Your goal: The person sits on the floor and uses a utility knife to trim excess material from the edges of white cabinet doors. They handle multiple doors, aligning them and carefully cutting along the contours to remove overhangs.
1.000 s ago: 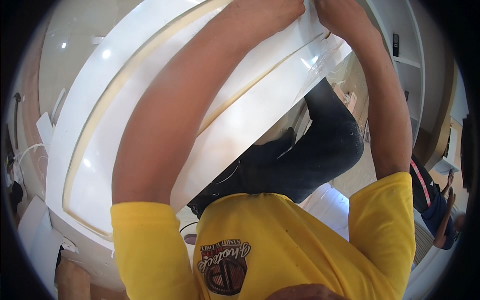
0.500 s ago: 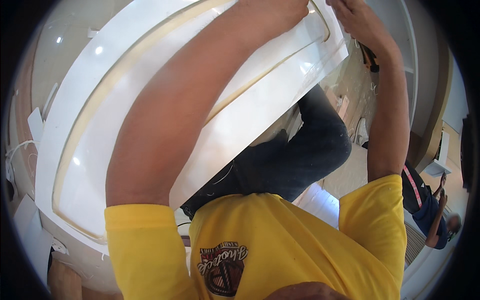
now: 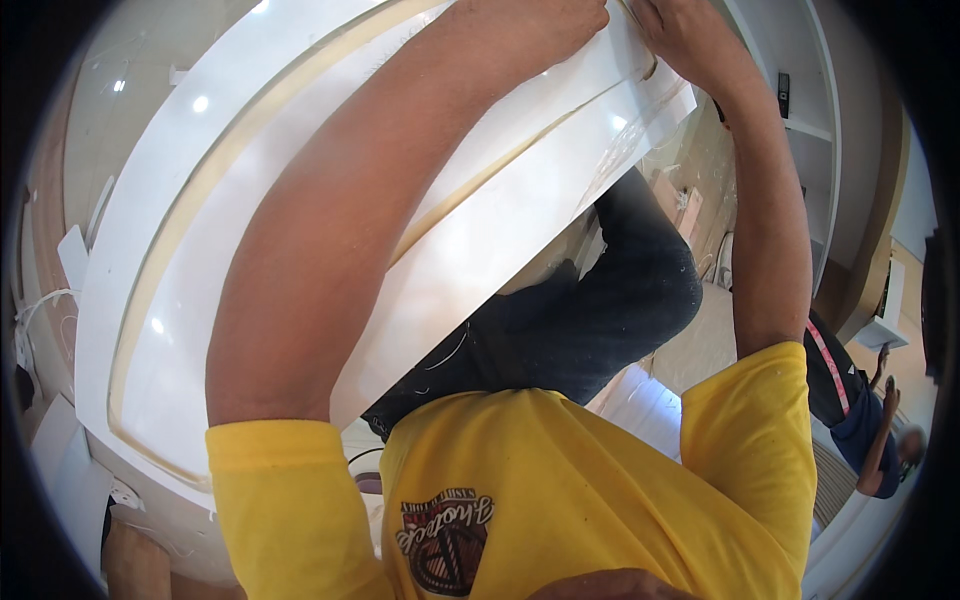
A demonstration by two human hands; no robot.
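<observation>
A large white glossy panel (image 3: 480, 265) lies slanted before me, with a tan band (image 3: 178, 225) curving round inside its border. My left forearm reaches across it, and my left hand (image 3: 560, 28) is curled closed over the panel's far part. Close to its right, my right hand (image 3: 685, 38) has its fingers bent together near the tan band's far right corner. The upper picture edge cuts off both hands, so what their fingers hold cannot be made out. The panel's right corner has a shiny, crinkled look, like clear film.
My bent leg in dark trousers (image 3: 610, 270) is beside the panel's near edge. White shelving (image 3: 815, 150) with a small black object (image 3: 783, 95) stands at the right. Wood pieces (image 3: 685, 205) lie on the floor. Another person (image 3: 865, 440) is at the far right.
My right hand has moved left and slightly nearer, closer to my left hand. My left hand has shifted slightly left. The panel's right corner looks more crinkled.
</observation>
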